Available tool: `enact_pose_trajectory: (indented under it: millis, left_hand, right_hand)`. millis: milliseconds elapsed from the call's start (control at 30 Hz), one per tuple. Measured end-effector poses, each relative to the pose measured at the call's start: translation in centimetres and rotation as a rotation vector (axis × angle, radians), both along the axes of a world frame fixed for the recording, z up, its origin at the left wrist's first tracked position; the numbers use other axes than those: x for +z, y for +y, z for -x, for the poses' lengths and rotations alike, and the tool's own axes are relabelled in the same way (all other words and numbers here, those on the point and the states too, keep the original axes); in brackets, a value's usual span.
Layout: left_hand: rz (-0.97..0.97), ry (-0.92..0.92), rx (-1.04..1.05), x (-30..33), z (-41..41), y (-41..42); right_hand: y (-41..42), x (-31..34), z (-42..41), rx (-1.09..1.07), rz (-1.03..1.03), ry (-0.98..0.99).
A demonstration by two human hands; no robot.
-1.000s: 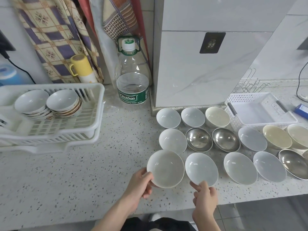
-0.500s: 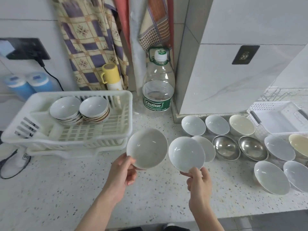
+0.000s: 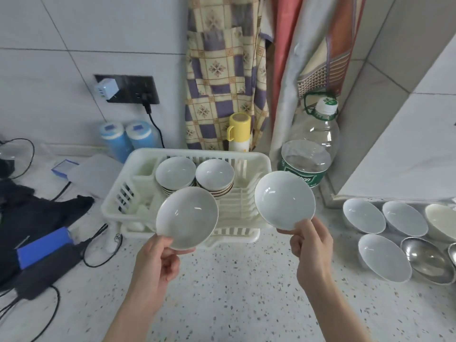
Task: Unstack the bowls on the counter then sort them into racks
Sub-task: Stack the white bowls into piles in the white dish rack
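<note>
Two bowls, left hand (image 3: 158, 262) grey bowl (image 3: 187, 218), right hand (image 3: 311, 245) white bowl (image 3: 284, 200).

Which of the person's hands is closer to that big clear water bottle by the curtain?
Right. The right hand, pinching a white bowl, is just below and left of the bottle. The left hand is farther left, before the white rack.

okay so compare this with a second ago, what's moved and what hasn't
Both hands lifted their bowls off the counter and carried them left: the left hand now holds the greyish bowl over the white rack, and the right hand holds the white bowl beside it. The two stacks in the rack and the bowls on the counter stayed put.
</note>
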State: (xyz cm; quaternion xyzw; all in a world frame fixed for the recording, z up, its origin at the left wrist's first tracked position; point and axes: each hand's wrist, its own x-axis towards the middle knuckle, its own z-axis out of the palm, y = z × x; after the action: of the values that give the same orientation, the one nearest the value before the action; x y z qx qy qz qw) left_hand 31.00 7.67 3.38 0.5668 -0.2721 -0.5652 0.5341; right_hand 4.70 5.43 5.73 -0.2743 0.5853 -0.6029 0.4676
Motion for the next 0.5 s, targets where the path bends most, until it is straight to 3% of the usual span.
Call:
enact_pose_trajectory:
  millis: [233, 500]
  left_hand:
    - [0.030, 0.023, 0.114, 0.1, -6.5, -2.3]
    - [0.086, 0.024, 0.138, -0.4, -9.8, -7.5]
  right_hand:
    - [-5.0, 1.4, -5.5, 0.114, 0.042, 0.055]
    - [-8.6, -0.1, -10.5, 0.359, -0.193, 0.143]
